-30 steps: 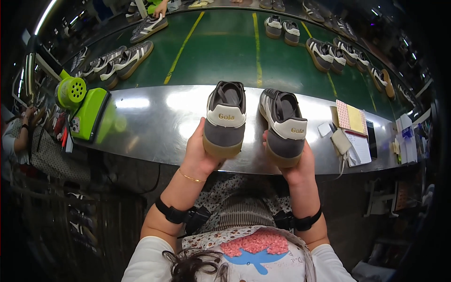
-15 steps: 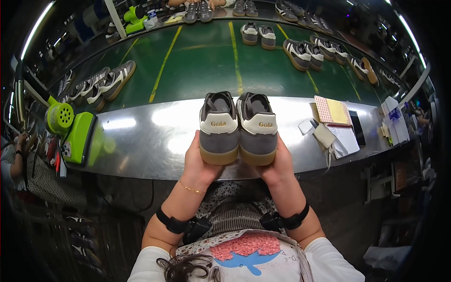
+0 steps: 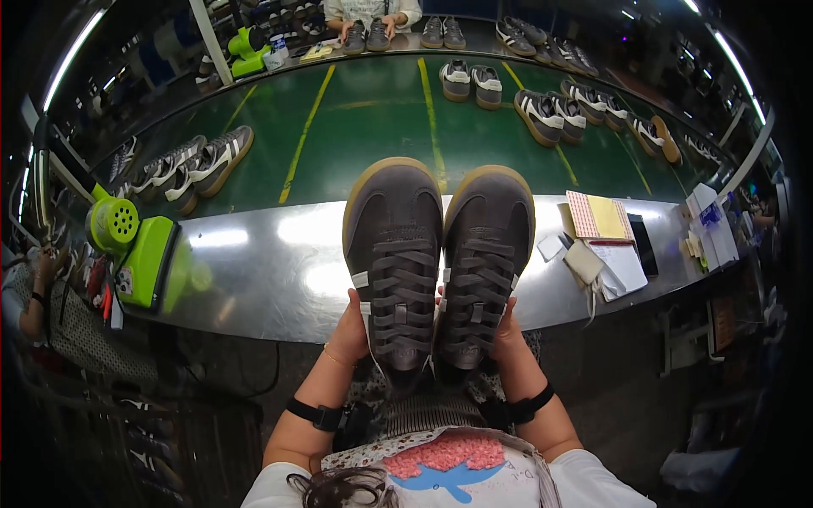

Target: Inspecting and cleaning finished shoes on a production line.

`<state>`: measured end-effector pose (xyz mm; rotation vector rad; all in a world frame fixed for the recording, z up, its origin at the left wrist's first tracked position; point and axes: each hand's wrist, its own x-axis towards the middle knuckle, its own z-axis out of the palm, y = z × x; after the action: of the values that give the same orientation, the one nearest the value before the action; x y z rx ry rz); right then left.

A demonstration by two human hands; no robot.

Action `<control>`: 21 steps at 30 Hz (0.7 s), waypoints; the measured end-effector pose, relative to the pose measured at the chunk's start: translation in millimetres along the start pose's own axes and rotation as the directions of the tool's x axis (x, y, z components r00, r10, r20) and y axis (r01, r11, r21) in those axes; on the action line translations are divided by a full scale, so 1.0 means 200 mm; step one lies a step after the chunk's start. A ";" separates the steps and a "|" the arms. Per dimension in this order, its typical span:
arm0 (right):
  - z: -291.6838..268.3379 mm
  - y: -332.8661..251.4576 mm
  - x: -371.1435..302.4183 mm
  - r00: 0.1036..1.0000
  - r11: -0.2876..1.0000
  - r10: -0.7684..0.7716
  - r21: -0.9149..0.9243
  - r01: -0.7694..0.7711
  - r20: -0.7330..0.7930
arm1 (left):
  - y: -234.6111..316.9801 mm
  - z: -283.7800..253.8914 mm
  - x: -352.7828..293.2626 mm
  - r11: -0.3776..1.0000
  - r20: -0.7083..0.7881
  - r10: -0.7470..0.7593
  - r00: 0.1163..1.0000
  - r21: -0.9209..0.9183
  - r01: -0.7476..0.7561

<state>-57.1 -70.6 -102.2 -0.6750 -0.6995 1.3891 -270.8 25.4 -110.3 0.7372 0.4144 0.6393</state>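
Two dark grey lace-up sneakers with gum-coloured soles and white side stripes are held up side by side in front of me. Their toes point away and their laced tops face me. My left hand (image 3: 349,328) is closed around the side of the left sneaker (image 3: 395,254). Around the outer side of the right sneaker (image 3: 485,254) my right hand (image 3: 508,328) is closed. Most of the fingers of both hands are hidden behind the shoes. Beneath them lies the near edge of a shiny metal table (image 3: 254,292).
A green belt (image 3: 364,135) with yellow lines runs beyond the table, carrying pairs of sneakers (image 3: 550,117). A lime-green device (image 3: 140,254) stands at left; notebooks (image 3: 605,241) and a white box (image 3: 713,224) sit at right. Across the belt, another person's hands (image 3: 388,25) hold shoes.
The pair of sneakers has been turned: the heels faced me before, and now the toes point away with the laces showing. My hands have shifted slightly lower with them.
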 end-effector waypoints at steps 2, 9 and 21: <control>0.00 0.01 -0.01 1.000 0.997 0.008 -0.079 -0.006 0.024 | -0.01 -0.06 -0.02 1.000 0.014 0.017 1.000 -0.020 -0.017; 0.04 0.01 -0.01 0.998 0.967 -0.023 -0.256 0.008 -0.053 | 0.05 -0.05 -0.06 0.988 0.017 0.116 0.993 0.102 -0.117; 0.14 -0.01 0.05 0.994 0.979 0.043 -0.193 -0.062 -0.100 | 0.15 -0.06 -0.09 0.950 0.010 0.136 0.991 0.282 -0.133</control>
<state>-77.3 -60.1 -82.5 -0.9157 -0.7528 1.3368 -302.5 36.6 -94.3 1.0418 0.4729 0.7208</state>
